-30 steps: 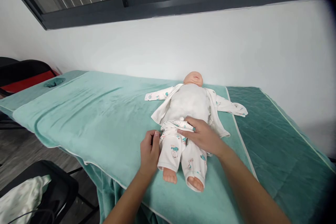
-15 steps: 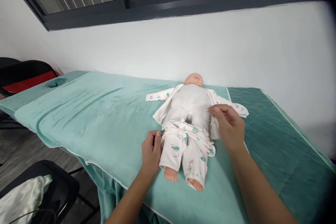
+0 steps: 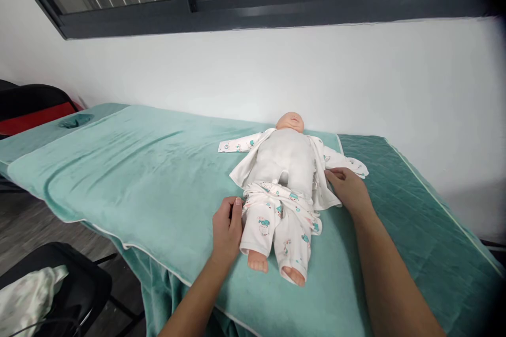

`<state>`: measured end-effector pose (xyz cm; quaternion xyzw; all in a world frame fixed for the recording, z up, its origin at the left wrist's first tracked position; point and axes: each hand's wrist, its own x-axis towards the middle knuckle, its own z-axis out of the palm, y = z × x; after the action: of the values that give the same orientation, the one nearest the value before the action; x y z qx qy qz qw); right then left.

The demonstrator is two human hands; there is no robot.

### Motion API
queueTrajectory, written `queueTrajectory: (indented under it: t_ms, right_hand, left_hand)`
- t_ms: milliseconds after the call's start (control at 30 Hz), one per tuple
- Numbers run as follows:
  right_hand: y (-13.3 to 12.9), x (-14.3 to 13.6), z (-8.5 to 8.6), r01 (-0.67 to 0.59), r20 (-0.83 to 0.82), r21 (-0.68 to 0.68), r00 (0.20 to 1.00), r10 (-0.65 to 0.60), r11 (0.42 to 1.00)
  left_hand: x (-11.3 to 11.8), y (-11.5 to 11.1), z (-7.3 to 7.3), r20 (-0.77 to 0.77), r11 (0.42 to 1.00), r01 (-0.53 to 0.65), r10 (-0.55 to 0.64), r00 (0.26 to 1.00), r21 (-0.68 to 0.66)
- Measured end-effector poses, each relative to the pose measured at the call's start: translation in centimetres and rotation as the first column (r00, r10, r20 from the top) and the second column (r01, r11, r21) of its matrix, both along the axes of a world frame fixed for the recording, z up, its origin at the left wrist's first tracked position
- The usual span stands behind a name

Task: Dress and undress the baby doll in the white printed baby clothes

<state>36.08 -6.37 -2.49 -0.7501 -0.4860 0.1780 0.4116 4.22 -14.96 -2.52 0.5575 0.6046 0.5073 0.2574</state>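
Observation:
A baby doll [image 3: 285, 155] lies on its back, head toward the wall, its white cloth torso bare. Its printed jacket [image 3: 244, 168] is spread open, with the sleeves still on the arms. The printed trousers [image 3: 263, 221] sit bunched at the upper thighs, and both feet poke out below. My left hand [image 3: 228, 226] is curled at the trousers' left edge, thumb against the cloth; whether it grips any is hidden. At the doll's right side, my right hand [image 3: 348, 187] pinches the edge of the open jacket front near the sleeve.
The doll rests on a padded table with a light green cover [image 3: 118, 179]; a darker green quilted cover [image 3: 411, 210] shows at the right. A black chair [image 3: 85, 284] bearing a pale cloth [image 3: 33, 297] stands at lower left. Wall and window frame [image 3: 253, 10] lie behind.
My right hand has moved right and slightly down, away from the doll's torso, and the right jacket front now lies spread outward. My left hand stays put.

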Motion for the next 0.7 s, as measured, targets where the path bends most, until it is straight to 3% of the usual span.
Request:
queueTrajectory:
  t_ms: [167, 267, 400, 533, 700]
  right_hand:
    - [0.3, -0.6, -0.5, -0.120, -0.034, -0.034, 0.992, 0.119, 0.992]
    - [0.0, -0.8, 0.1, -0.109, -0.047, 0.027, 0.993, 0.110, 0.994]
    - [-0.6, 0.0, 0.9, 0.070, -0.092, 0.123, 0.994, -0.059, 0.990]
    - [-0.7, 2.2, 0.8, 0.276, -0.081, 0.144, 0.960, -0.267, 0.950]
    - [-0.5, 3.7, -0.1, 0.323, 0.042, 0.130, 0.943, -0.331, 0.937]
  left_hand:
    - [0.0, 0.0, 0.2, -0.004, 1.000, 0.010, -0.010, 1.000, -0.004]
    - [0.0, 0.0, 0.2, -0.010, 1.000, 0.008, -0.009, 1.000, -0.008]
    - [0.0, 0.1, 0.1, -0.020, 1.000, 0.011, -0.012, 1.000, -0.012]
    - [0.1, 0.0, 0.2, -0.012, 1.000, 0.014, -0.014, 1.000, -0.018]
    - [0.1, -0.1, 0.3, -0.011, 1.000, 0.011, -0.011, 1.000, -0.022]
